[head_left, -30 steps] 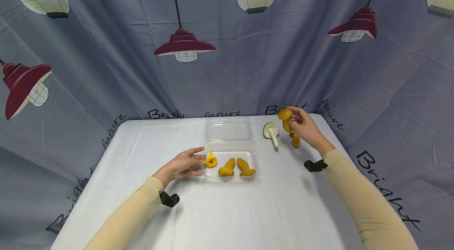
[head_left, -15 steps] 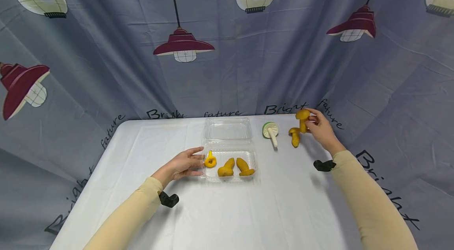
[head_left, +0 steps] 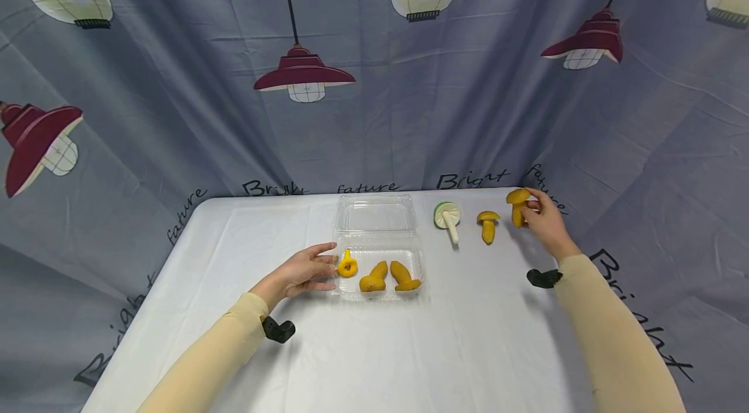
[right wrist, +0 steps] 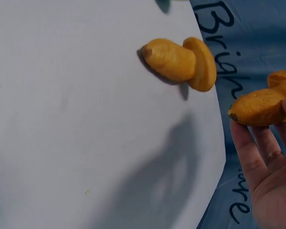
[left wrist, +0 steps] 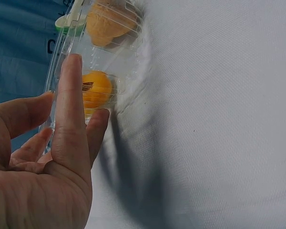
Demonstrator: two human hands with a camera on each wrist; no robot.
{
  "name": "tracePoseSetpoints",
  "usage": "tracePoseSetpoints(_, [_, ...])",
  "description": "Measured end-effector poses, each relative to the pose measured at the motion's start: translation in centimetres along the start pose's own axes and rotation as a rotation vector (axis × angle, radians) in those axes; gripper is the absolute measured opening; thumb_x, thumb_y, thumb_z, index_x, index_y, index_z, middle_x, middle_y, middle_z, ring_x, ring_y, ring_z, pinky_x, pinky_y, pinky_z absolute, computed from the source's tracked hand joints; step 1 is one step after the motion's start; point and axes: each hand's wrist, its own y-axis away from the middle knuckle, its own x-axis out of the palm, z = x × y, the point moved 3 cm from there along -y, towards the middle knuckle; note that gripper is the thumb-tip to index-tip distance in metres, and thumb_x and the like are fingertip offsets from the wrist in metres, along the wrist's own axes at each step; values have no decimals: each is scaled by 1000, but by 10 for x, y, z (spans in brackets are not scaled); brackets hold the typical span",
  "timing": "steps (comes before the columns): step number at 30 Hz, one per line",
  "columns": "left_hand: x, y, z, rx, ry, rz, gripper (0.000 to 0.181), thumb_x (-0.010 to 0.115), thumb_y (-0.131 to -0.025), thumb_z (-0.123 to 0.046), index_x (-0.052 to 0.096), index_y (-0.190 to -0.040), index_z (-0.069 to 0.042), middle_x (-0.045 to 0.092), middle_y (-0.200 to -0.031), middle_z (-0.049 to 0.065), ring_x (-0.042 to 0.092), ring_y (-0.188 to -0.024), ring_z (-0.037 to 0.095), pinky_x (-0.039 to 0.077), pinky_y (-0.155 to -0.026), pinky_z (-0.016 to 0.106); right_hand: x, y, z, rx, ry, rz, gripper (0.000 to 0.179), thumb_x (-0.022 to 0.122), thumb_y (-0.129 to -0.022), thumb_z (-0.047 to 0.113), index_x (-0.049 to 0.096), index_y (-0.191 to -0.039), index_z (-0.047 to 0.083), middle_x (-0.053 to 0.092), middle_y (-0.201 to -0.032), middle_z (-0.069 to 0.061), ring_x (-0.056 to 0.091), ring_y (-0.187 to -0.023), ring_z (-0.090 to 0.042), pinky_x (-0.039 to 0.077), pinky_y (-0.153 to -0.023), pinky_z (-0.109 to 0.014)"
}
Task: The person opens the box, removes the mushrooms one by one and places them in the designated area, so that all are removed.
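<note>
My right hand holds a yellow-brown toy mushroom by its stem at the back right of the table, thumb on one side and fingers on the other. To its left lies a similar mushroom. My left hand, fingers spread and fairly straight, touches the left side of a clear plastic clamshell box that stands with its lid back. Inside the box are a small bright yellow mushroom with a hollow cap and two yellow-brown mushrooms, one in the middle and one at right.
A white-stemmed mushroom with a green-edged cap lies right of the box's raised lid. White cloth covers the table. A grey-blue printed curtain hangs along its back and sides.
My right hand has moved right with its mushroom, away from the one lying on the table, and come lower toward the back right corner. The left hand and box have stayed put.
</note>
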Motion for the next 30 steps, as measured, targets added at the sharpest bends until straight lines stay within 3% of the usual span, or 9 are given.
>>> tracePoseSetpoints(5, [0, 1, 0, -1, 0, -2, 73, 62, -99, 5, 33, -162, -18, 31, -163, 22, 55, -131, 34, 63, -85, 41, -3, -1, -6, 20, 13, 0, 60, 43, -109, 15, 20, -163, 6, 44, -144, -32, 48, -124, -42, 54, -75, -14])
tracePoseSetpoints(11, [0, 1, -1, 2, -8, 3, 73, 62, -99, 5, 31, -162, -16, 29, -163, 24, 55, -131, 35, 63, -84, 41, -3, -2, -14, 66, 56, -5, 60, 43, -110, 16, 18, -164, 6, 42, -145, -34, 48, -125, -43, 57, -80, -24])
tracePoseSetpoints(17, [1, 2, -2, 0, -8, -5, 73, 62, -99, 5, 32, -162, -16, 31, -162, 24, 54, -132, 36, 63, -84, 41, 0, -3, -21, 107, 48, -9, 60, 42, -109, 10, 18, -163, 3, 40, -145, -35, 49, -124, -44, 56, -72, -16])
tracePoseSetpoints(21, [1, 2, -2, -1, -8, -8, 73, 63, -98, 5, 33, -162, -16, 32, -162, 24, 54, -132, 36, 63, -84, 42, 3, -3, -26, 169, 56, -11, 60, 42, -108, 10, 18, -162, 2, 38, -145, -35, 49, -123, -44, 61, -87, -33])
tracePoseSetpoints(24, [1, 2, -1, 2, -9, -9, 73, 63, -98, 5, 33, -161, -16, 33, -161, 24, 56, -130, 35, 63, -84, 42, 4, -5, -30, 205, 73, -6, 60, 41, -108, 9, 18, -162, 2, 39, -144, -34, 49, -122, -44, 57, -97, -47])
tracePoseSetpoints(30, [0, 0, -1, 9, -9, -12, 70, 61, -99, 5, 34, -161, -16, 35, -160, 23, 60, -125, 33, 63, -84, 42, 5, -7, -39, 235, 103, 13, 59, 40, -108, 7, 17, -161, -2, 40, -143, -35, 50, -119, -42, 58, -88, -39])
